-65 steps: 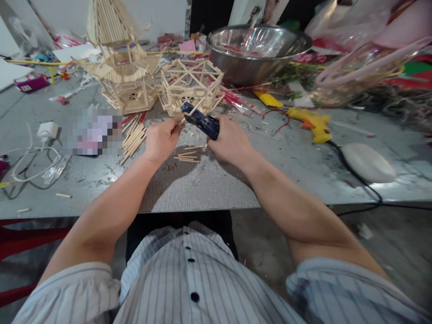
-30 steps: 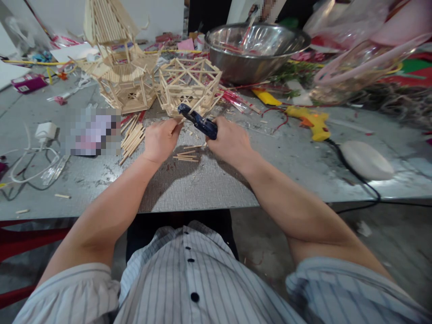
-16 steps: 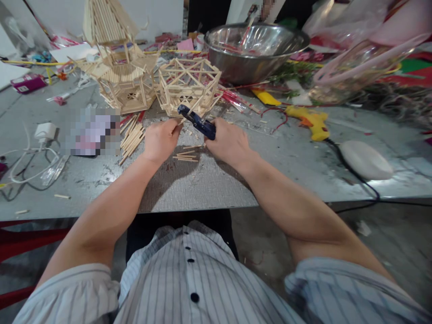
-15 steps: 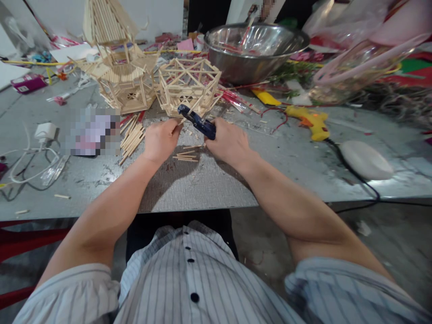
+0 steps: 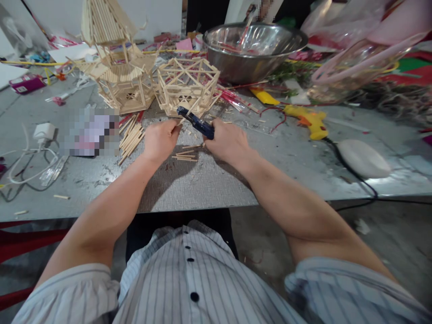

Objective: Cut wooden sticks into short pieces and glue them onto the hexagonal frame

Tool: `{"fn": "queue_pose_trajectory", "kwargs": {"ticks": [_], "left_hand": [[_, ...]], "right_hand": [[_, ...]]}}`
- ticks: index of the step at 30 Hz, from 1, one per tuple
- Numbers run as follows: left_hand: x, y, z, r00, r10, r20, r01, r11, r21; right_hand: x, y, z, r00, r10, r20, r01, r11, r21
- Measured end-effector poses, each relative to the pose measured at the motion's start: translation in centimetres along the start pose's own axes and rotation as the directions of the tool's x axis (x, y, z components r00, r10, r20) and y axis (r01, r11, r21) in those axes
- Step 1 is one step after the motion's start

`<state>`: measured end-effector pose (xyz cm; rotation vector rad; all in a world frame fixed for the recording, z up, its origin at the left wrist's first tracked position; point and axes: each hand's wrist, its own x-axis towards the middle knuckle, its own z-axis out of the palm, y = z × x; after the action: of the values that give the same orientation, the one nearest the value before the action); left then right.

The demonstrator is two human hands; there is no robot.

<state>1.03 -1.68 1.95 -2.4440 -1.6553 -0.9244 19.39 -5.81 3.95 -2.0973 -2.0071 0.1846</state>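
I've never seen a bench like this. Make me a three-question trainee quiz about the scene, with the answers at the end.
1. Which hand grips the dark blue tool?
2. True or false: the left hand holds the yellow glue gun.
3. Which thing stands just left of the open wooden frame?
A. Metal bowl
B. Roofed wooden tower
C. White charger

Key
1. The right hand.
2. False: the yellow glue gun lies on the table, and the left hand holds a thin stick.
3. B.
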Motion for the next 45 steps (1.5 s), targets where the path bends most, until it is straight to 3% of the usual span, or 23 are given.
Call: {"fn": "queue_pose_trajectory", "kwargs": {"ticks": [7, 26, 36, 45], "left_hand": [[-0.1, 0.2, 0.0, 0.998, -0.016, 0.053, 0.017, 1.0, -0.005], [-0.1, 0.6, 0.4, 0.994, -0.049, 0.103, 0.051, 0.999, -0.017], [0.2, 0.3, 0.4, 0.99, -0.072, 0.122, 0.07, 0.997, 0.018], [0.1, 1.1, 0.0, 0.964, -0.107, 0.242, 0.09, 0.993, 0.08]], "right_hand": [[0.6, 0.1, -0.2, 0.998, 0.008, 0.056, -0.007, 1.0, -0.02], [1.4, 0.4, -0.1, 0.997, 0.002, 0.076, 0.0, 1.0, -0.025], [1.4, 0.5, 0.1, 1.0, -0.021, 0.018, 0.022, 0.999, -0.036], [2.1, 0.6, 0.1, 0.99, -0.013, 0.138, 0.022, 0.998, -0.066]]}}
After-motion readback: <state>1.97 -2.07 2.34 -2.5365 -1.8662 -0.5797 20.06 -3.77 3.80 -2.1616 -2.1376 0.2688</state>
